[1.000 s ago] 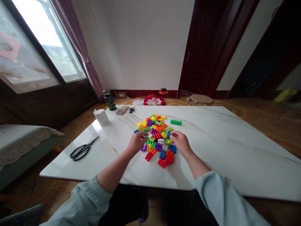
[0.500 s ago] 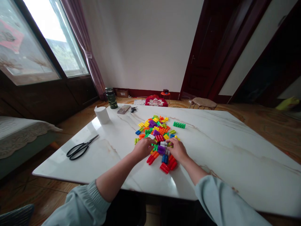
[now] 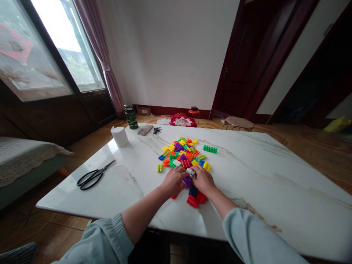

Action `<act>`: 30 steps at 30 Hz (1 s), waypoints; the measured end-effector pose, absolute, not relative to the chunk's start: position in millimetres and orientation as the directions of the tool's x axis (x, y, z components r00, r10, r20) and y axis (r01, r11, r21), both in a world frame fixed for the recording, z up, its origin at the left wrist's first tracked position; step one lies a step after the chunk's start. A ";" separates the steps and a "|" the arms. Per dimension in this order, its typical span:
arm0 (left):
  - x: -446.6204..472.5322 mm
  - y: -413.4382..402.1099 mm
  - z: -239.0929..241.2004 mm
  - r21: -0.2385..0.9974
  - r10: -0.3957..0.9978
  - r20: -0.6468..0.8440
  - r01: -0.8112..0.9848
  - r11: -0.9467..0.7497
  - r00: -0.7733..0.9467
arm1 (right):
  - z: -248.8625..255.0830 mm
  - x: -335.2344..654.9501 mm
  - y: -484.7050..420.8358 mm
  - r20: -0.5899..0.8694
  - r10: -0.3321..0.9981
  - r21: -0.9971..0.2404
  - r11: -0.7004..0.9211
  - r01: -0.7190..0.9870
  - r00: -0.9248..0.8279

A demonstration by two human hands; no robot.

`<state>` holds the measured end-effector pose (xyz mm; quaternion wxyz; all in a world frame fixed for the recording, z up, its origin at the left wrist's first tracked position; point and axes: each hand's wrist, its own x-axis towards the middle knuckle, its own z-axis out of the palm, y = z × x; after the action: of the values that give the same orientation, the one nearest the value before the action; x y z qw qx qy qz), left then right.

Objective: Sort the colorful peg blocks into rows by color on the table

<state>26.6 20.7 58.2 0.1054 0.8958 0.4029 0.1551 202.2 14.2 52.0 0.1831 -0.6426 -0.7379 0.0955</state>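
Observation:
A heap of small plastic blocks (image 3: 183,153) in red, orange, yellow, green, blue, purple and white lies on the white marble table (image 3: 261,176). My left hand (image 3: 173,181) and my right hand (image 3: 202,180) rest side by side on the near part of the heap, fingers curled over the blocks. A purple block (image 3: 187,181) and a white one (image 3: 190,171) show between the two hands. Red blocks (image 3: 196,200) stick out under my right wrist. A green row of blocks (image 3: 210,149) lies apart at the heap's far right.
Black scissors (image 3: 92,176) lie at the table's left. A white roll (image 3: 119,136), a phone (image 3: 145,129), keys (image 3: 156,129) sit at the far left edge. A green flask (image 3: 130,116), red cushion (image 3: 183,121) and stool (image 3: 238,123) stand on the floor beyond. A bed (image 3: 24,161) is at left.
Both hands have drawn back toward me and closed in together over the near blocks. The near part of the heap has bunched up between them.

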 end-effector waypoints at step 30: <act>36.7 19.4 97.3 0.783 0.878 -0.424 -0.397 0.479 0.223 | 85.7 207.5 5.4 0.346 0.922 -0.874 0.384 0.298 -0.172</act>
<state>36.7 19.4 97.3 0.7343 0.2688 0.4475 0.4340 207.5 5.4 85.7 0.4665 -0.4431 -0.6887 0.3344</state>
